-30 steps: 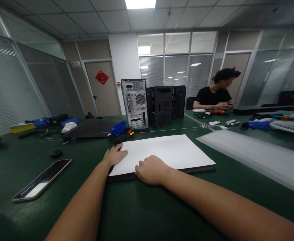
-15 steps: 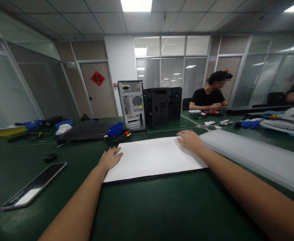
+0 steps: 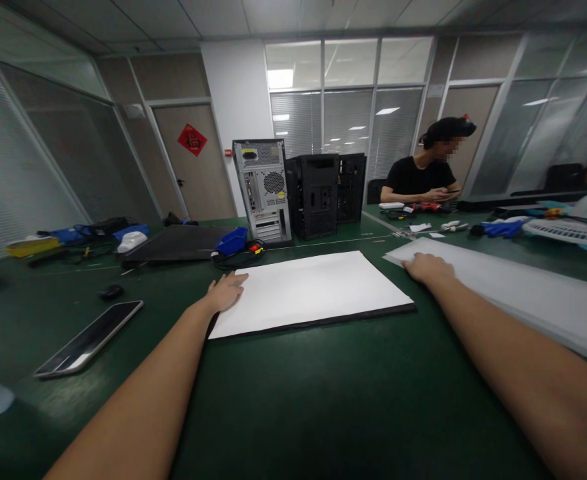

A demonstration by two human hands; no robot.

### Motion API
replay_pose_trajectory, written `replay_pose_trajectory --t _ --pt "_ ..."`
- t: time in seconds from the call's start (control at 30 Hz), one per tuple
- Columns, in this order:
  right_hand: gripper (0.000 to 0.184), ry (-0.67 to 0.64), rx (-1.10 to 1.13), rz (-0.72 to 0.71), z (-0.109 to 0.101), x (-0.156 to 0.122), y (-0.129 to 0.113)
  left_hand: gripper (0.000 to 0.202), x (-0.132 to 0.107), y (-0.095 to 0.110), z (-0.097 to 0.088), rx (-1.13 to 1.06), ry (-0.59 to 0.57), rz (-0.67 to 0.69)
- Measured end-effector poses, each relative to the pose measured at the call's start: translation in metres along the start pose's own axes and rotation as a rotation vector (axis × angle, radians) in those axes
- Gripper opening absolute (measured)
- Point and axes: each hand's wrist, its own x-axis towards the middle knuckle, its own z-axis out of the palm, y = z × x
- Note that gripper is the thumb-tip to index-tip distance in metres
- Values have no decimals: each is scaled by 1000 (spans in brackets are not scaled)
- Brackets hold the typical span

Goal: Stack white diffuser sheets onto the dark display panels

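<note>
A flat white panel with a black underside (image 3: pixel 313 290) lies on the green table (image 3: pixel 293 400) in front of me. My left hand (image 3: pixel 227 291) rests flat on the panel's left edge, fingers stretched out. My right hand (image 3: pixel 427 268) lies palm down on the near-left corner of a translucent white sheet (image 3: pixel 513 293) that stretches off to the right, fingers flat as far as I can see.
A phone (image 3: pixel 89 337) and a small black mouse (image 3: pixel 110 291) lie at left. Three computer towers (image 3: pixel 298 193), a dark flat panel (image 3: pixel 178 243) and a blue item with cables (image 3: pixel 233 243) stand behind. A person in black (image 3: pixel 421 177) sits at the far right among tools.
My right hand has left the white panel's near edge, crossed its far right corner and landed on the translucent sheet. My left hand has stayed on the panel's left edge.
</note>
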Motion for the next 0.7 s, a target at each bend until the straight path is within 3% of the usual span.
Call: replay_pose_trajectory --t 0.17,0.37,0.5,0.7 --pt "42 23 -12 -31 -13 -13 -8 57 -1 0 0 -3 -38 -15" --pt "40 139 -16 -58 -21 -36 -36 57 -1 0 0 -18 -48 -15" --pt "41 251 -49 -216 -30 -69 -67 56 -3 1 1 -31 -28 -21" --pt "42 290 -73 -477 -56 -108 -110 57 -3 2 0 -37 -12 -20"
